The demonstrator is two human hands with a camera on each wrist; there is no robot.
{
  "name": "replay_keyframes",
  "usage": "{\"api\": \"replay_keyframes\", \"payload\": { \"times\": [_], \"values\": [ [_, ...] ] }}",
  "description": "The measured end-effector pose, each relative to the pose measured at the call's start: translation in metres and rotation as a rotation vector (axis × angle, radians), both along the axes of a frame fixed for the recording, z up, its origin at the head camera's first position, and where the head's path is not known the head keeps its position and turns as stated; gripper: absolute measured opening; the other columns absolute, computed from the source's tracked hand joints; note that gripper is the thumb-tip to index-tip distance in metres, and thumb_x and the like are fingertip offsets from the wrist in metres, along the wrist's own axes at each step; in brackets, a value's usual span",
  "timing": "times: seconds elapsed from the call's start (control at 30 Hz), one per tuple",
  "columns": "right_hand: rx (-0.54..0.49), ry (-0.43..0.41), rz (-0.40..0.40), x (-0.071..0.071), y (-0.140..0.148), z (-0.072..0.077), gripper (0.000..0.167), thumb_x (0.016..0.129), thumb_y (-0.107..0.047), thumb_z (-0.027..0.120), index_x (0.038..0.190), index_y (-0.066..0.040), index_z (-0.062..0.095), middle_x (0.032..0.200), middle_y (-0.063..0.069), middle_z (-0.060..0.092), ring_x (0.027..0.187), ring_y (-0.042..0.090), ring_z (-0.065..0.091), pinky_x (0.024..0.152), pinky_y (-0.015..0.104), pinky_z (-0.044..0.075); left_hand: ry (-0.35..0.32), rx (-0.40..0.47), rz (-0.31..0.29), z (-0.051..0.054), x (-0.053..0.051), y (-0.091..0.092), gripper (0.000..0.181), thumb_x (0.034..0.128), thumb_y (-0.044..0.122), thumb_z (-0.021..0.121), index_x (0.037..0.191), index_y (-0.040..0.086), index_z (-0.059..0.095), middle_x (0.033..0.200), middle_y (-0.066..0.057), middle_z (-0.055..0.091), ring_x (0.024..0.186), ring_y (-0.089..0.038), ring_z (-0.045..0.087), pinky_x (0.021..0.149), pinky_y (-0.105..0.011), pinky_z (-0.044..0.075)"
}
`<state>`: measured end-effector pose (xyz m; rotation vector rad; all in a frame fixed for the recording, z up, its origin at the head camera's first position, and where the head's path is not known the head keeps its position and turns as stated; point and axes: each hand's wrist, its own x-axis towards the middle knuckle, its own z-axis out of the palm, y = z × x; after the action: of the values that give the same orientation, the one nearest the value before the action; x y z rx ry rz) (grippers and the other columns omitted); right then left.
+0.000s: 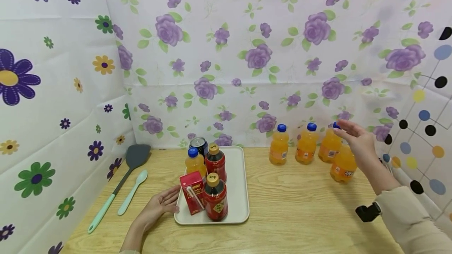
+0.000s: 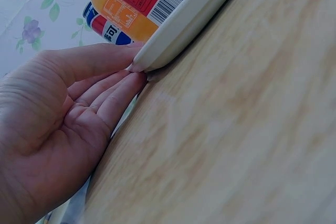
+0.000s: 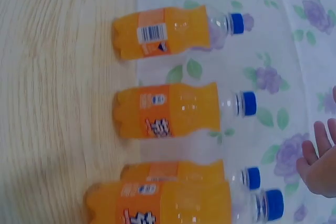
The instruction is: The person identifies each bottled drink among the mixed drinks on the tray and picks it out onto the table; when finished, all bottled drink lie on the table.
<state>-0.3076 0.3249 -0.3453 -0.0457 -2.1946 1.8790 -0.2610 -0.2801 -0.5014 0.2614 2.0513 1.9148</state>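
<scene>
Your left hand (image 1: pixel 155 209) pinches the left rim of the cream rectangular tray (image 1: pixel 236 191), which rests on the table left of centre. Your right hand (image 1: pixel 361 144) is at the far right, fingers extended, holding nothing, near the tops of a near plastic orange-drink bottle with a blue cap (image 1: pixel 343 166) and a matching bottle behind it (image 1: pixel 330 147). These two stand close together, so a low, hasty sweep could knock one into the other. Two more orange bottles (image 1: pixel 305 150) stand farther left along the floral cloth.

On the tray, mostly towards its left side, are a red drink carton with a straw (image 1: pixel 197 185), two red-labelled dark bottles with gold caps (image 1: pixel 215 203), an orange bottle (image 1: pixel 195 164) and a dark blue can (image 1: pixel 199 145). Raising only your pinched rim would probably tip these tall, crowded drinks rightward. A grey-headed spatula (image 1: pixel 137 156) and mint spoon (image 1: pixel 132 193) lie left of the tray.
</scene>
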Motion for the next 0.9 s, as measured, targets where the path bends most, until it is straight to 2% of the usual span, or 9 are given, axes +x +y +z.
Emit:
{"api": "replay_keyframes", "payload": {
  "times": [0.07, 0.13, 0.2, 0.33, 0.37, 0.47, 0.57, 0.73, 0.9],
  "values": [
    [-0.011, 0.009, 0.033, -0.002, -0.008, 0.000, 0.050, 0.090, -0.035, 0.069, 0.137, -0.024, 0.054, 0.109, -0.031, 0.060, 0.097, -0.017, 0.056, 0.120, 0.021, 0.032, 0.001, 0.002, 0.000, 0.001, 0.000, 0.000, 0.083, 0.0877, 0.001, 0.067, 0.153, -0.007, 0.017, 0.158, -0.028, 0.017, 0.146, -0.036, 0.024, 0.106, -0.018, 0.047],
    [0.010, 0.004, 0.060, -0.004, -0.017, 0.000, 0.048, 0.090, -0.037, 0.068, 0.135, -0.026, 0.055, 0.110, -0.032, 0.059, 0.099, -0.017, 0.055, 0.117, 0.020, 0.037, 0.004, 0.005, -0.005, 0.001, 0.000, 0.000, 0.083, 0.0877, 0.000, 0.067, 0.153, -0.008, 0.017, 0.158, -0.028, 0.017, 0.146, -0.038, 0.023, 0.107, -0.019, 0.047],
    [0.052, -0.004, 0.077, -0.005, -0.028, 0.000, 0.053, 0.090, -0.041, 0.067, 0.138, -0.025, 0.053, 0.112, -0.032, 0.058, 0.101, -0.016, 0.054, 0.119, 0.029, 0.037, 0.008, 0.000, -0.006, 0.002, -0.001, 0.000, 0.083, 0.0876, 0.000, 0.067, 0.153, -0.008, 0.017, 0.157, -0.029, 0.018, 0.146, -0.038, 0.023, 0.107, -0.019, 0.047],
    [0.144, -0.008, 0.097, -0.006, -0.053, -0.001, 0.063, 0.092, -0.046, 0.063, 0.146, -0.017, 0.046, 0.115, -0.030, 0.057, 0.104, -0.016, 0.050, 0.121, 0.052, 0.029, 0.007, -0.014, -0.005, 0.000, -0.001, 0.000, 0.083, 0.0875, 0.001, 0.067, 0.153, -0.007, 0.018, 0.157, -0.029, 0.019, 0.145, -0.035, 0.027, 0.105, -0.018, 0.048],
    [0.150, -0.006, 0.106, -0.007, -0.059, -0.002, 0.064, 0.093, -0.045, 0.062, 0.146, -0.015, 0.045, 0.115, -0.029, 0.057, 0.104, -0.015, 0.050, 0.121, 0.050, 0.031, 0.005, -0.016, -0.001, 0.000, -0.001, 0.000, 0.083, 0.0873, 0.001, 0.068, 0.153, -0.007, 0.018, 0.157, -0.029, 0.019, 0.145, -0.034, 0.029, 0.105, -0.018, 0.048],
    [0.156, 0.010, 0.131, -0.009, -0.080, -0.005, 0.062, 0.094, -0.041, 0.062, 0.145, -0.009, 0.046, 0.115, -0.027, 0.058, 0.104, -0.016, 0.052, 0.115, 0.027, 0.042, 0.002, -0.025, 0.001, -0.001, -0.001, 0.000, 0.083, 0.0875, 0.003, 0.068, 0.153, -0.006, 0.019, 0.158, -0.028, 0.020, 0.145, -0.032, 0.030, 0.104, -0.017, 0.048],
    [0.151, 0.010, 0.160, -0.014, -0.099, -0.010, 0.062, 0.094, -0.040, 0.063, 0.144, -0.007, 0.047, 0.125, -0.014, 0.062, 0.102, -0.016, 0.055, 0.101, 0.011, 0.048, 0.007, -0.016, 0.001, -0.002, -0.002, 0.000, 0.083, 0.0875, 0.003, 0.068, 0.153, -0.006, 0.019, 0.158, -0.028, 0.020, 0.145, -0.035, 0.028, 0.105, -0.018, 0.048],
    [0.135, -0.016, 0.198, -0.021, -0.131, -0.020, 0.059, 0.094, -0.035, 0.064, 0.143, -0.005, 0.048, 0.146, 0.013, 0.052, 0.101, -0.015, 0.055, 0.099, 0.011, 0.048, 0.016, 0.004, -0.009, -0.002, -0.002, 0.000, 0.082, 0.0876, 0.001, 0.067, 0.153, -0.007, 0.018, 0.157, -0.029, 0.019, 0.146, -0.040, 0.023, 0.106, -0.019, 0.047],
    [0.074, -0.026, 0.245, -0.028, -0.164, -0.031, 0.050, 0.096, -0.021, 0.062, 0.141, -0.002, 0.049, 0.145, 0.018, 0.051, 0.120, 0.009, 0.057, 0.090, 0.004, 0.047, 0.011, 0.008, -0.012, -0.003, -0.002, -0.002, 0.082, 0.0877, 0.001, 0.067, 0.153, -0.007, 0.018, 0.158, -0.029, 0.018, 0.146, -0.039, 0.022, 0.106, -0.019, 0.047]
  ]
}}
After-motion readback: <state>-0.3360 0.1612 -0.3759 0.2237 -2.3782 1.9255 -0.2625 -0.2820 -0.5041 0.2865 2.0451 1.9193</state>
